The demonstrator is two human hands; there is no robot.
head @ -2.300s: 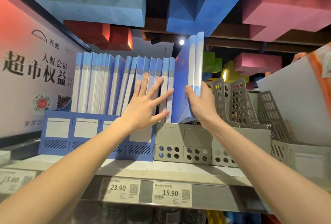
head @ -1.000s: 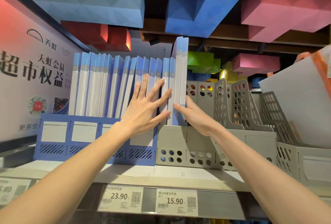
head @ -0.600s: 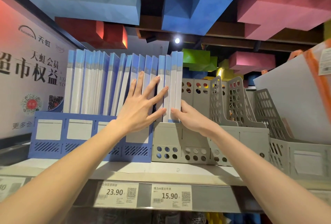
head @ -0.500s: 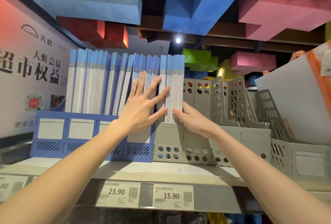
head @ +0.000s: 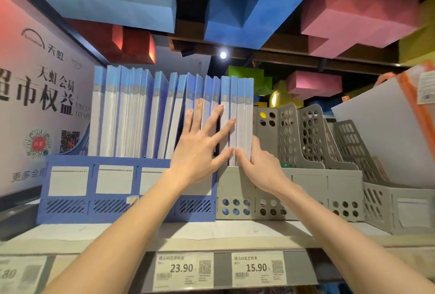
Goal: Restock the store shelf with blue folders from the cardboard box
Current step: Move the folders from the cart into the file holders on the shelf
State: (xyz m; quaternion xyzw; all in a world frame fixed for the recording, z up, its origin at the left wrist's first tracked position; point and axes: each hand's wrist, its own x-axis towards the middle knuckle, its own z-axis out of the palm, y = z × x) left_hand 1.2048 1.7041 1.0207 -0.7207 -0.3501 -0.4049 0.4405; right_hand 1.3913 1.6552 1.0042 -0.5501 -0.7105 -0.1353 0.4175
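Folders (head: 241,119) stand fully in the gray rack (head: 306,183); left hand (head: 200,152) and right hand (head: 259,166) press them, fingers straight; slots (head: 289,133) to their right sit unfilled.

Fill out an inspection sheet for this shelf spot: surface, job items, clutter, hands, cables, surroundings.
Surface: shelf bears a blue file rack and grey file racks; price tags on its edge.
Job's things: blue folders stand spines out, in the blue file rack and the leftmost grey slot; cardboard box not in view.
Clutter: nothing seen.
Hands: left hand presses flat on the spines; right hand touches the rightmost spines low down.
Cables: nothing seen.
Surroundings: printed sign at left, orange-edged white folder at right, coloured blocks overhead.
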